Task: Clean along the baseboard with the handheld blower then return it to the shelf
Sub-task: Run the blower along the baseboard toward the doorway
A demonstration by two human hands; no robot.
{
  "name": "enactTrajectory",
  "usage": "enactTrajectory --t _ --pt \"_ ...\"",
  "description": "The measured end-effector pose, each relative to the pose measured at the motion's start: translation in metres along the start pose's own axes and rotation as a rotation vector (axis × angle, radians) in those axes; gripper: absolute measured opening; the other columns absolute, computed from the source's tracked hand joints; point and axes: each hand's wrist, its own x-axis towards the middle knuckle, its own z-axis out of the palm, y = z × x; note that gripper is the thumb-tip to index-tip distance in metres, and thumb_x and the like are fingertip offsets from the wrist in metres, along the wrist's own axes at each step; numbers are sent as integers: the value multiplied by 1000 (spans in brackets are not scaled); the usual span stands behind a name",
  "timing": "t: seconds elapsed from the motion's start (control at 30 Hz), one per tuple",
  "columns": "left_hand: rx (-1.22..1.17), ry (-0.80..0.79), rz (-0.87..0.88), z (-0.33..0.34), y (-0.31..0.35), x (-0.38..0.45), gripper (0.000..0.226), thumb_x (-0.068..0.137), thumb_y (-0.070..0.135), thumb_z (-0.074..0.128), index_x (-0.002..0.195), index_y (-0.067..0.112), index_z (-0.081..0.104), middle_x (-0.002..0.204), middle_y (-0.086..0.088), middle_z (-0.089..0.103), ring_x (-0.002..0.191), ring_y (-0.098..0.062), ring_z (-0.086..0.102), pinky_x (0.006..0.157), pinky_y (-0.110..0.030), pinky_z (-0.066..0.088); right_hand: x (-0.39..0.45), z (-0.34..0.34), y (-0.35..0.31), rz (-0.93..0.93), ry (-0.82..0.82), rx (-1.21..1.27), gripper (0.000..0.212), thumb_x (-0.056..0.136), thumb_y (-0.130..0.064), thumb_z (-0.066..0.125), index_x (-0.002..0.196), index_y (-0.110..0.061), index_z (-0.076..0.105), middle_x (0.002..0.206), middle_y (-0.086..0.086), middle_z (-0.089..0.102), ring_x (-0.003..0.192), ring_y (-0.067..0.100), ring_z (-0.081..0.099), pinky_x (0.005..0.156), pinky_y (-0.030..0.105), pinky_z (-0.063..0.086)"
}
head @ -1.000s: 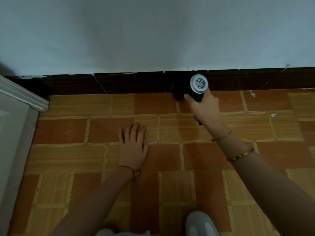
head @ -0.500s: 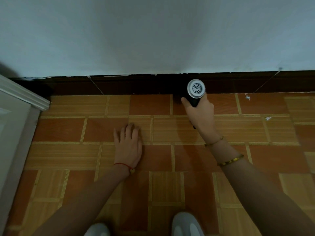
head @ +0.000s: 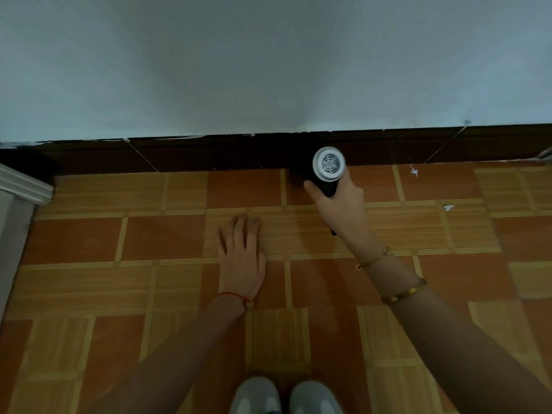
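Against the far baseboard (head: 209, 156) we held the blower (head: 328, 170) in our right hand (head: 340, 204), fingers curled around its black handle, its white grilled rear end facing up toward us and its dark front end close to the baseboard, right of centre. Our left hand (head: 242, 252) lay flat on the tiled floor (head: 89, 243), fingers straight and gripping nothing, nearer and to the left of the blower. White scraps (head: 413, 171) lay on the tiles further right. Two grey shoes (head: 286, 395) showed at the near edge.
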Motion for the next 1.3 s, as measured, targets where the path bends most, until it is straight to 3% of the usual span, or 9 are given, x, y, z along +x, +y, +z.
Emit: enactTrajectory --t 0.1,0.27,0.37,0.5,0.67,0.87,1.07,1.17,1.3 --pt "-9 30 -2 3 0 -1 54 97 30 35 148 16 37 153 -12 35 146 -30 27 119 -60 13 1 4 -1 17 -88 17 65 87 -46 69 141 -20 44 116 8 68 98 31 67 83 45 59" --pt "-26 46 8 1 0 -2 52 97 30 37 146 16 40 151 -12 38 143 -30 30 117 -61 16 4 -2 4 41 121 -17 67 88 -44 68 143 -14 43 120 5 68 109 25 65 80 29 48" --pt "-28 45 13 1 -1 -3 54 96 31 35 148 16 38 152 -12 37 144 -29 28 118 -61 15 2 -1 3 -4 49 -23 67 88 -44 69 144 -18 42 121 6 68 106 25 65 85 33 52" --pt "-39 44 13 0 -1 -3 54 96 30 36 148 16 37 152 -12 37 145 -30 28 119 -61 13 3 1 1 19 -43 -14 63 85 -51 68 137 -20 48 105 7 71 81 28 67 77 49 61" --pt "-30 38 11 0 -1 -3 53 97 30 36 148 16 38 151 -12 38 144 -31 29 118 -61 14 3 -20 12 81 134 -36 79 76 -66 61 138 -18 45 97 10 73 83 34 72 72 47 62" --pt "-31 49 7 0 -2 -3 54 96 31 37 148 16 38 151 -12 38 144 -32 29 118 -61 15 2 -13 7 31 -40 -9 64 84 -50 69 136 -20 46 96 4 68 81 29 66 79 50 60" --pt "-31 41 15 0 -2 -3 54 96 30 39 149 16 37 152 -12 37 144 -31 28 118 -61 13 1 -29 15 73 149 -102 77 79 -63 61 140 -20 41 103 10 71 87 36 71 76 48 61" --pt "-36 52 19 0 -2 -3 54 96 30 38 148 16 38 151 -13 38 144 -32 28 117 -62 16 1 -30 16 12 108 -153 68 86 -50 67 141 -20 41 115 9 69 102 32 67 86 48 57" --pt "-29 50 15 0 -2 -3 54 96 30 40 148 16 38 151 -13 38 144 -33 29 117 -62 16 4 -27 16 35 29 -70 67 84 -53 68 139 -22 45 106 8 71 89 36 70 76 50 61"
